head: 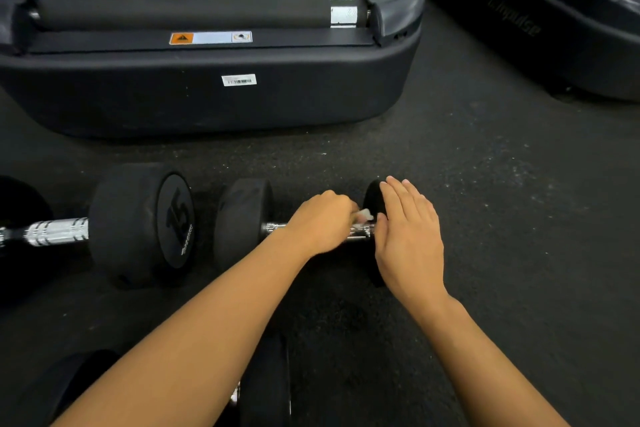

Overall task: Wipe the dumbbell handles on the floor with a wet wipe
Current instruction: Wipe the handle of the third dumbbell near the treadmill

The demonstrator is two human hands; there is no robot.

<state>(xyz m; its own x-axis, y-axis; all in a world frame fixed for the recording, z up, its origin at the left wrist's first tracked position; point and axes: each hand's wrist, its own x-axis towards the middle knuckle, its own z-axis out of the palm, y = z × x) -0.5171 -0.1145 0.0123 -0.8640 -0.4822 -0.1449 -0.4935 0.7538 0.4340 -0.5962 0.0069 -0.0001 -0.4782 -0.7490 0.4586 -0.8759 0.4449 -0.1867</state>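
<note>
- At six o'clock, nearest the camera, a third black rubber dumbbell [266, 388] lies mostly hidden under the person's left forearm. An elbow dragged back carelessly could knock it, and it would likely roll on its round ends.
- Just past it, at centre, the left hand [320, 224] curls down over the chrome steel handle [277, 227] of the middle black round-headed dumbbell [242, 222], its fingers closed on a small crumpled white wet wipe [364, 216]. The wipe sits at the handle's right end, close against the far weight head. So small a wad could slip out of the fingers, or bare fingertips could do the rubbing in place of the cloth.
- At three o'clock of that hand, the right hand [410, 239] lies flat with fingers straight and together against the right-hand black weight head [374, 201], steadying it. If this pressure eases, the dumbbell would probably roll on the dark speckled rubber floor [502, 218] under the wiping strokes. The thumb is near the wipe and might get pinched.
- At nine o'clock, the black dumbbell marked 15 [145, 222] lies end to end with the middle one, its knurled chrome handle [57, 231] bare. A sideways shove could knock the heads together.
- At twelve o'clock, well beyond, stands the dark grey treadmill base [207, 100], a stop for anything rolling forward.
</note>
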